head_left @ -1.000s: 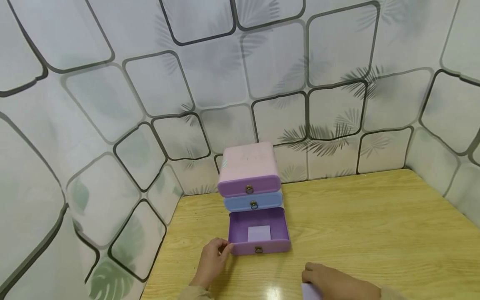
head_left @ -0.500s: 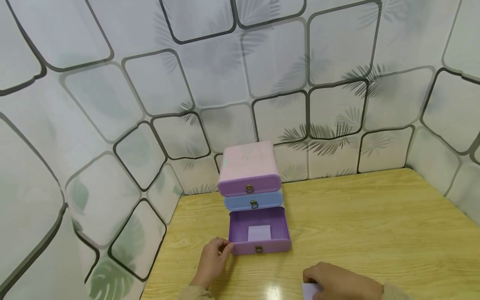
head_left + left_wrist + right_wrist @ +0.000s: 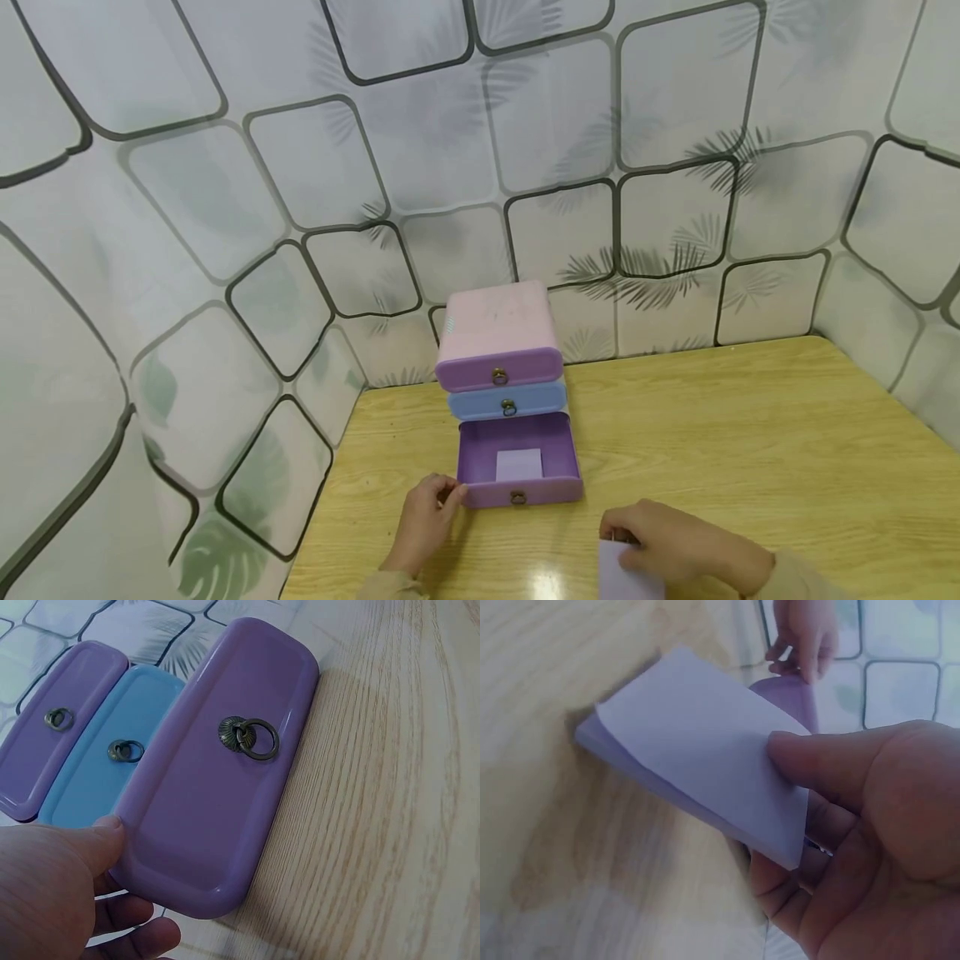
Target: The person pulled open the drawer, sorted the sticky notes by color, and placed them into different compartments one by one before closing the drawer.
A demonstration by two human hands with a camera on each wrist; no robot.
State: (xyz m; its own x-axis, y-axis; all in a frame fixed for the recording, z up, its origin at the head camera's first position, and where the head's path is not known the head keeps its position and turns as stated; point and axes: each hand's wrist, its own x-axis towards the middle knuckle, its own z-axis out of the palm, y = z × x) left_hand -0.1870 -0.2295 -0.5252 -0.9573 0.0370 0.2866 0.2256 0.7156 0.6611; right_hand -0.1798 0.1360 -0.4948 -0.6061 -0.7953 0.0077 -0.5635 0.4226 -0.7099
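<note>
A small chest of drawers [image 3: 498, 327] with a pink top stands on the table. Its bottom purple drawer [image 3: 558, 492] is pulled out, and a pale square of paper [image 3: 518, 465] lies inside. My left hand [image 3: 426, 518] grips the drawer's left front corner; in the left wrist view the thumb lies on the purple front's edge. To the right and nearer me, my right hand [image 3: 671, 546] holds a pale lavender pad of paper [image 3: 697, 742] between thumb and fingers. In the right wrist view its top sheet lifts slightly at one edge.
Above the open drawer are a blue drawer [image 3: 507, 402] and another purple drawer [image 3: 501, 369], each with a ring pull. The wood-grain table [image 3: 720, 433] meets a patterned wall covering [image 3: 555, 150] behind the chest and on both sides.
My right hand has moved slightly forward with the paper pad, and more of the pad now shows. The left hand and the open drawer have stayed in place.
</note>
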